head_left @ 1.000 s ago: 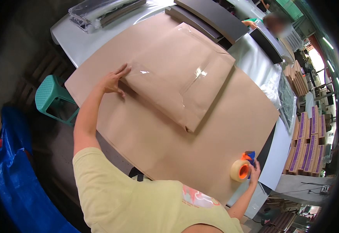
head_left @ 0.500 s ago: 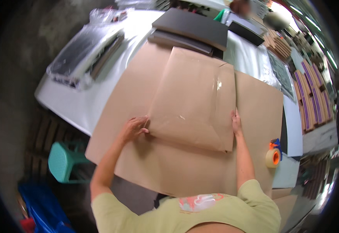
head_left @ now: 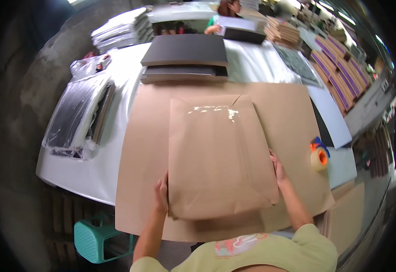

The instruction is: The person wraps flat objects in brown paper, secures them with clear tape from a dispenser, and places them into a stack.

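A flat rectangular parcel (head_left: 216,154) wrapped in brown kraft paper, with shiny clear tape near its far end, is in front of me. My left hand (head_left: 161,192) grips its left edge near the front corner, and my right hand (head_left: 277,167) grips the right edge; the fingertips of both are partly hidden. A shadow under the near edge shows that this side is raised off the large brown paper sheet (head_left: 284,113) below. To the right, a tape dispenser (head_left: 319,156) with an orange core and blue parts rests on the sheet.
Dark panels (head_left: 184,52) are stacked beyond the sheet. A plastic-wrapped dark item (head_left: 73,118) lies on the white table (head_left: 116,145) at left. A green stool (head_left: 91,240) stands below it. Across the table, another person (head_left: 223,22) handles a box. Purple-striped cardboard stacks (head_left: 343,68) stand at right.
The parcel has been turned straighter and its near edge drawn toward me. My left hand has come onto its left edge, and my view has shifted, showing more of the far table.
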Demonstrator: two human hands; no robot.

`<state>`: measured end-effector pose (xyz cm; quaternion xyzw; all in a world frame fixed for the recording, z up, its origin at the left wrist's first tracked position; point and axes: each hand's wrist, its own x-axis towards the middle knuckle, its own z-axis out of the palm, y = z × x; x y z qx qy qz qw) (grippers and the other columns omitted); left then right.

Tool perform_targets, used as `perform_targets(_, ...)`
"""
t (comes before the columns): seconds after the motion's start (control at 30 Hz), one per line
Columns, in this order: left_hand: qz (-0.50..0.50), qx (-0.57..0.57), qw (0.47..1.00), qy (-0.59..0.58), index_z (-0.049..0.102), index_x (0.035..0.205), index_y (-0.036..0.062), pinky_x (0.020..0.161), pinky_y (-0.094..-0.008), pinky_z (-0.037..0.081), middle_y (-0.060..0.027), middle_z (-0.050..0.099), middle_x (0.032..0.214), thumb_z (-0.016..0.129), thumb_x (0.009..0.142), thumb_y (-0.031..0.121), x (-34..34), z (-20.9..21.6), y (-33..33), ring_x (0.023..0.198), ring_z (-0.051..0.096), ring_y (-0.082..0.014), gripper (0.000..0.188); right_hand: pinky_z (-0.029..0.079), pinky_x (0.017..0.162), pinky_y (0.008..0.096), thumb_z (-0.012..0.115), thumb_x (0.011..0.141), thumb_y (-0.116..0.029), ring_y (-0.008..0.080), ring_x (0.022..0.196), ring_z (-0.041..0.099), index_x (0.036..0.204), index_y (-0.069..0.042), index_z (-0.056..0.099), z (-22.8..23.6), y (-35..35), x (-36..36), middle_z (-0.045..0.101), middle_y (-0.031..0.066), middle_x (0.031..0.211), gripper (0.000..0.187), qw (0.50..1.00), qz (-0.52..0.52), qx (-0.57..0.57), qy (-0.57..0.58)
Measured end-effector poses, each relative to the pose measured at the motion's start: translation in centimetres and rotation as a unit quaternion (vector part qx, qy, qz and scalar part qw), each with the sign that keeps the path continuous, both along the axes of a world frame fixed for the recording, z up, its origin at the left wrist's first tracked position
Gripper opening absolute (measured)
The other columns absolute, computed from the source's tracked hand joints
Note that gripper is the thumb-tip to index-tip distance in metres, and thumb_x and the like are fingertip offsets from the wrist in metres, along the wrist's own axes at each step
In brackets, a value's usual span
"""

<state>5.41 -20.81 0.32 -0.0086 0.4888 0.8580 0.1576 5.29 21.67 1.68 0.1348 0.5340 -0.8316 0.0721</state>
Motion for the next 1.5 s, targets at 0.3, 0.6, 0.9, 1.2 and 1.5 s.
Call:
perform_targets(0.3, 0.040, -0.336, 0.905, -0.259, 0.023, 0.135, 0.0059, 0.096, -0.0508, 0.036, -0.0182, 0.038, 0.132, 0.053, 0.079, 0.060, 5.3, 2.1, 1.8, 0.120, 0.040, -0.0339, 0.084, 0.036, 0.100, 0.0355, 0.070, 0.077, -0.038, 0.0246, 0.124, 0.039, 0.137, 0.001, 0.027, 3.7, -2.1, 9.2, 0.040, 0.0149, 0.134, 0.083, 0.954, -0.026, 0.268, -0.133)
perform_targets(0.6, 0.000, 0.020, 0.962, -0.271, 0.029, 0.138, 0.0040, 0.107, -0.0428, 0.025, -0.0150, 0.030, 0.141, 0.050, 0.078, 0.066, 6.7, 0.8, 7.6, 0.129, 0.030, -0.0272, 0.088, 0.043, 0.089, 0.0373, 0.076, 0.066, -0.039, 0.0328, 0.105, 0.056, 0.130, 0.003, 0.034, 25.6, -3.1, 4.6, 0.058, 0.0231, 0.108, 0.088, 0.736, 0.122, 0.662, 0.078)
perform_targets(0.9, -0.187, 0.245, 0.888, -0.342, 0.035, 0.136, 0.0094, 0.103, -0.0459, 0.027, -0.0083, 0.035, 0.141, 0.035, 0.065, 0.087, 6.2, 0.6, 16.6, 0.126, 0.034, -0.0282, 0.105, 0.048, 0.062, 0.0399, 0.071, 0.069, -0.025, 0.0347, 0.066, 0.060, 0.139, -0.003, 0.024, 38.8, -13.6, 10.2, 0.063, 0.0157, 0.086, 0.087, 0.534, 0.222, 0.810, 0.094)
perform_targets(1.2, -0.242, 0.390, 0.878, -0.139, 0.041, 0.132, 0.0157, 0.099, -0.0494, 0.028, -0.0082, 0.052, 0.124, 0.052, 0.081, 0.056, 3.8, 3.7, 20.1, 0.112, 0.049, -0.0277, 0.066, 0.047, 0.059, 0.0400, 0.073, 0.062, -0.016, 0.0309, 0.069, 0.059, 0.127, -0.009, 0.047, 38.5, -6.9, 17.1, 0.062, 0.0086, 0.086, 0.070, 0.480, 0.118, 0.829, 0.261)
perform_targets(1.5, -0.257, -0.014, 0.962, -0.087, 0.041, 0.132, 0.0146, 0.097, -0.0480, 0.030, -0.0089, 0.052, 0.124, 0.051, 0.083, 0.054, 4.2, 5.6, 21.1, 0.112, 0.049, -0.0270, 0.064, 0.049, 0.066, 0.0386, 0.064, 0.063, -0.006, 0.0277, 0.082, 0.061, 0.102, -0.014, 0.063, 35.9, 2.9, 17.7, 0.064, 0.0052, 0.093, 0.039, 0.392, 0.081, 0.848, 0.347)
